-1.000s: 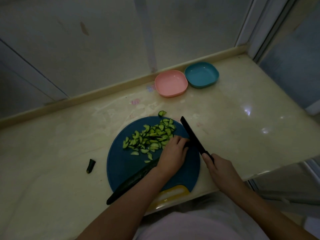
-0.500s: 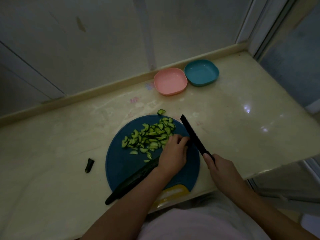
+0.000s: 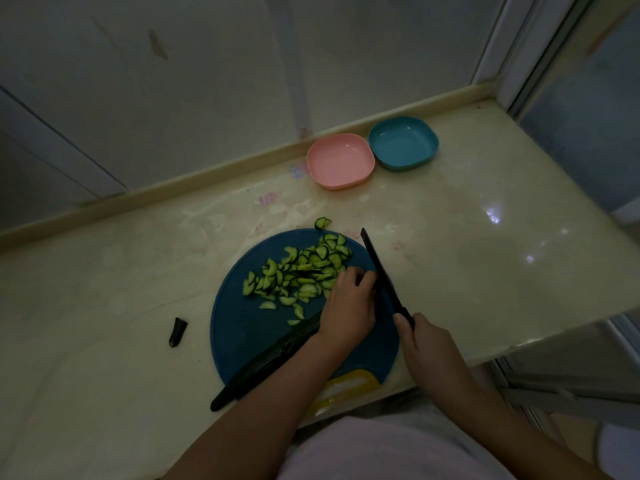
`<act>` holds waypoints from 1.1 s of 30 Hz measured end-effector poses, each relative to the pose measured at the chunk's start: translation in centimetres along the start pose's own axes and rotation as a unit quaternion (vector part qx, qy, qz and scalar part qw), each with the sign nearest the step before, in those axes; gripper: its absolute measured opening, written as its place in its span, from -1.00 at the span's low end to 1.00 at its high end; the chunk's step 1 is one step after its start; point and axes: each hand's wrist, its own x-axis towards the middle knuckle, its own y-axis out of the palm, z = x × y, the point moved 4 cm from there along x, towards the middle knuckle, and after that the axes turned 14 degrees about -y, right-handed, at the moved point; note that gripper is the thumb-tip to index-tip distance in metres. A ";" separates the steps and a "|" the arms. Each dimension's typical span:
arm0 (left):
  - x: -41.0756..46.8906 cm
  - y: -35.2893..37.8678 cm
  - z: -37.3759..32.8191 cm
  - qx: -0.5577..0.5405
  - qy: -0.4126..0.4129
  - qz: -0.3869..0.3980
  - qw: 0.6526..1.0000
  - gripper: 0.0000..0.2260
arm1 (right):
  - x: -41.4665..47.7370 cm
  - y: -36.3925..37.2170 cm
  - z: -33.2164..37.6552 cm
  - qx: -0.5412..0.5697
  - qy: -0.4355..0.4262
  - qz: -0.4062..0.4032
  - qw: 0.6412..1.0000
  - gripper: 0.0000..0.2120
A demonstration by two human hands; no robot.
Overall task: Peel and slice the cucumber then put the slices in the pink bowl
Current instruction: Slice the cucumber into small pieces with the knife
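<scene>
Diagonally, cucumber [image 3: 273,358] tip near-left.

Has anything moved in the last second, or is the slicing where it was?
No clear change; only the view shifted slightly. The left hand still holds the cucumber down on the blue board. The right hand still grips the black knife, its blade beside the left hand. The slices lie piled on the board, and the pink bowl holds none.

Pale pink top [image 3: 377,452] (dimly lit), bare left forearm [image 3: 270,403], bare right forearm [image 3: 485,407]
</scene>
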 end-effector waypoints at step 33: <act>0.2 -0.1 0.2 -0.018 -0.002 0.010 1.000 -0.85 | 1.2 0.2 0.1 0.025 -0.006 -0.002 1.000 -0.59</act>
